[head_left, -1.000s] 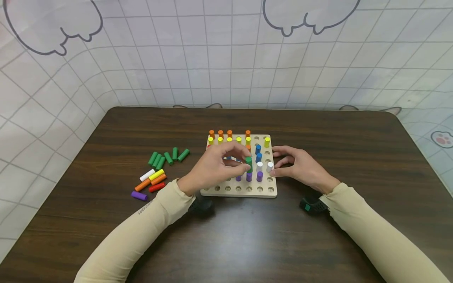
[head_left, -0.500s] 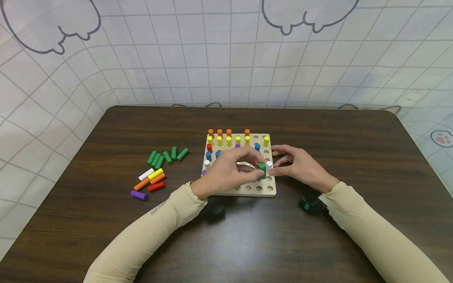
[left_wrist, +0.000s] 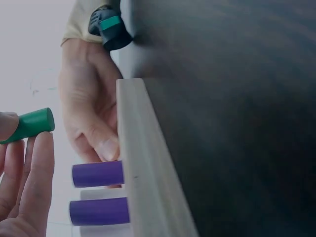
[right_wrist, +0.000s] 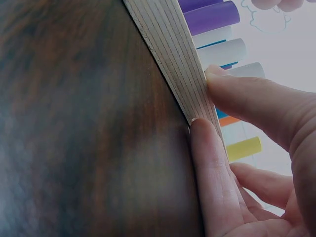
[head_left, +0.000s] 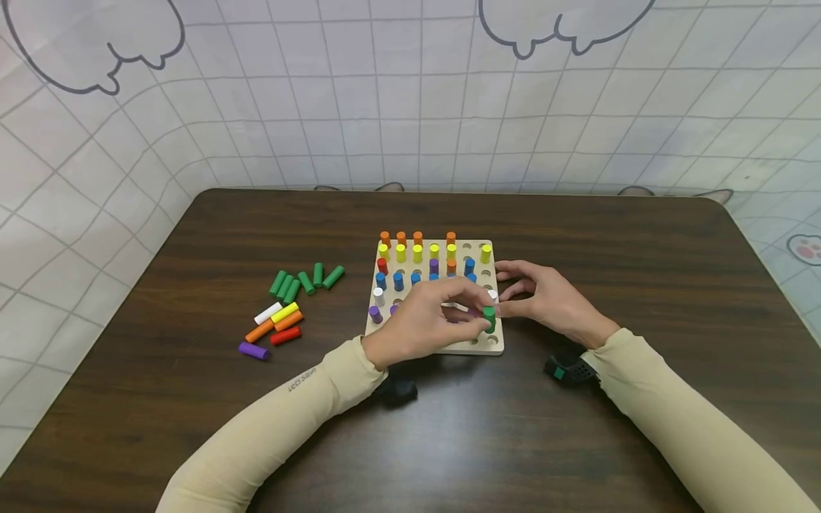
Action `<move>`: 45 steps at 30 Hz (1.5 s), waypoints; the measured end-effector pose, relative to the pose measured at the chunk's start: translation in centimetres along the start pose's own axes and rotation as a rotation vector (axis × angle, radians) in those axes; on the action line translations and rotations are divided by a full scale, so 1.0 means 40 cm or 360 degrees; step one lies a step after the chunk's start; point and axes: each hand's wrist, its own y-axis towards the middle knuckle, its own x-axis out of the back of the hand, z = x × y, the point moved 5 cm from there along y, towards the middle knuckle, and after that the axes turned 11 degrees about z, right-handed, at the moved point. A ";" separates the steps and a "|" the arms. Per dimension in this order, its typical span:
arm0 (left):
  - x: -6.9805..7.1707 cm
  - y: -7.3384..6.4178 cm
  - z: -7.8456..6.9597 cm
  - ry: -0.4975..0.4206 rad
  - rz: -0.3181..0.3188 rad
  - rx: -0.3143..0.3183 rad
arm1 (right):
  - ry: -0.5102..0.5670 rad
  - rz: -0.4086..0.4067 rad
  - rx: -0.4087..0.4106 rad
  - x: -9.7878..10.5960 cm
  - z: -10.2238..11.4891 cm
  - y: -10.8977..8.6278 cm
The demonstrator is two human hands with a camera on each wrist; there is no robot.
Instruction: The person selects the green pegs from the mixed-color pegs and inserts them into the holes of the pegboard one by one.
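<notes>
My left hand (head_left: 426, 317) pinches a green peg (head_left: 489, 320) between thumb and fingertips, over the right front part of the wooden pegboard (head_left: 471, 348). In the left wrist view the green peg (left_wrist: 34, 124) is held above the board, apart from two standing purple pegs (left_wrist: 98, 174). My right hand (head_left: 545, 303) grips the board's right edge. In the right wrist view its thumb presses the top rim, near a white peg (right_wrist: 249, 70), while a finger lies along the layered side (right_wrist: 170, 54). Part of the board's front rows is hidden behind my left hand.
Left of the board lie several loose green pegs (head_left: 306, 283). Nearer are a white peg (head_left: 268, 312), a yellow peg (head_left: 285, 313), two orange pegs (head_left: 259, 330), a red peg (head_left: 285, 335) and a purple peg (head_left: 254, 350). Orange, yellow and blue pegs stand in the board's back rows.
My left hand has moved right and slightly nearer with the green peg, from the board's middle to its right front part. My right hand has stayed at the right edge.
</notes>
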 end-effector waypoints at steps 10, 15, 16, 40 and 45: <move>-0.017 0.008 0.008 0.0162 0.0053 0.0028 | 0.0000 0.0008 0.0005 0.002 0.003 -0.002; -0.025 0.011 0.005 0.0255 0.0075 0.0056 | -0.0014 0.0011 0.0001 -0.002 0.001 -0.001; -0.027 0.011 0.004 0.0275 0.0074 0.0063 | -0.0016 0.0011 -0.0001 -0.002 0.001 -0.002; -0.056 0.019 -0.017 0.0571 0.0164 0.0063 | -0.0029 -0.0003 0.0004 0.002 0.005 -0.001; -0.060 0.022 -0.017 0.0596 0.0182 0.0062 | -0.0026 -0.0005 0.0007 0.002 0.003 -0.003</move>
